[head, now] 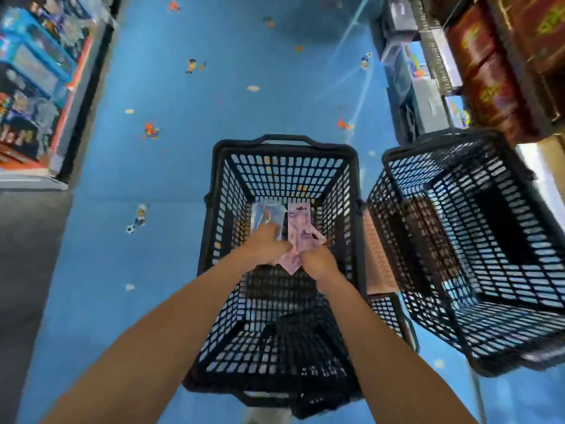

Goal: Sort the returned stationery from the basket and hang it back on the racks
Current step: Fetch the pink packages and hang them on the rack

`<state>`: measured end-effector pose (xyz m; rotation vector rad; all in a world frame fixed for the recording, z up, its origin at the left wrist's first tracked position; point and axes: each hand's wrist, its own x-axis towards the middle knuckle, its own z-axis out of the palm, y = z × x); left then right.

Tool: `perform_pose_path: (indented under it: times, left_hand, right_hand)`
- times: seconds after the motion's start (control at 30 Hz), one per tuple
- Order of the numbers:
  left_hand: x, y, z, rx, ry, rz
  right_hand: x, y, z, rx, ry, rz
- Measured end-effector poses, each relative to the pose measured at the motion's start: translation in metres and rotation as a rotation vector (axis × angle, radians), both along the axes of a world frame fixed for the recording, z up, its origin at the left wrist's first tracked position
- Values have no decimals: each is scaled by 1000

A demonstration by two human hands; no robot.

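you have both hands down inside the black basket, which stands on the blue floor. your right hand has its fingers curled round the near end of a pink packet, whose far end lies flat on the basket's bottom. your left hand lies over the near edge of a clear shiny packet, just beside the pink one and touching it. the blur hides those fingers, so you cannot tell whether they grip or only rest. a second black basket sits tilted to the right, with a brownish flat box between the two. stocked shelves line both sides.
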<state>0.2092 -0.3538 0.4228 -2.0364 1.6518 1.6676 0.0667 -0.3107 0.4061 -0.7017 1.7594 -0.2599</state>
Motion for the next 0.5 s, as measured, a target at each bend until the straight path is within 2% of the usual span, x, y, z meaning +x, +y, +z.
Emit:
perform_pose_path:
  times: [0.13,0.27,0.37,0.5]
  left_hand:
    - [-13,-16,-63,83,102,97]
    - [-29,-27,-104,161,160,237]
    - [-39,-29,-118,211,185,316]
    - [-43,-31,-126,277,217,342]
  right_hand:
    - [11,-3,-60,69,47,-36]
    - [16,-5,-124,21,74,-125]
    - [20,-17,-124,-3,110,-130]
    - [18,-25,-129,-89,326,-253]
